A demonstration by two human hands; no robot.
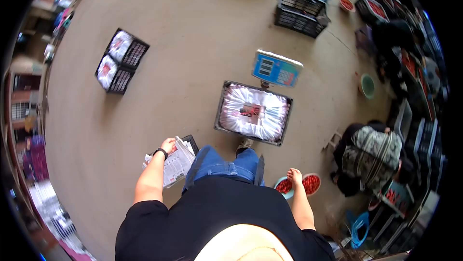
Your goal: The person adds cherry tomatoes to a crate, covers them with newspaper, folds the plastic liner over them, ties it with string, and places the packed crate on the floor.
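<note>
My left hand [168, 145], with a dark band at the wrist, is loosely closed beside the upper edge of a pile of newspapers [177, 163]. Whether it grips anything is too small to tell. Part of a black crate [191, 142] shows by the papers. On the other side, my right hand [294, 176] has its fingers curled in, with nothing visible in them. Beyond it are a light blue bowl [278, 182] and a pinkish bowl [319, 184], both holding small red produce. In front of my feet, a lined black crate [253, 111] carries a white plastic liner and a dark red label.
A scale display [277, 69] stands behind the lined crate. Two more lined crates [120, 61] sit at left, and black crates [301, 13] stand at the back. A bent-over person [371, 150] works at right, near a green basin [367, 86] and a small stool [333, 139].
</note>
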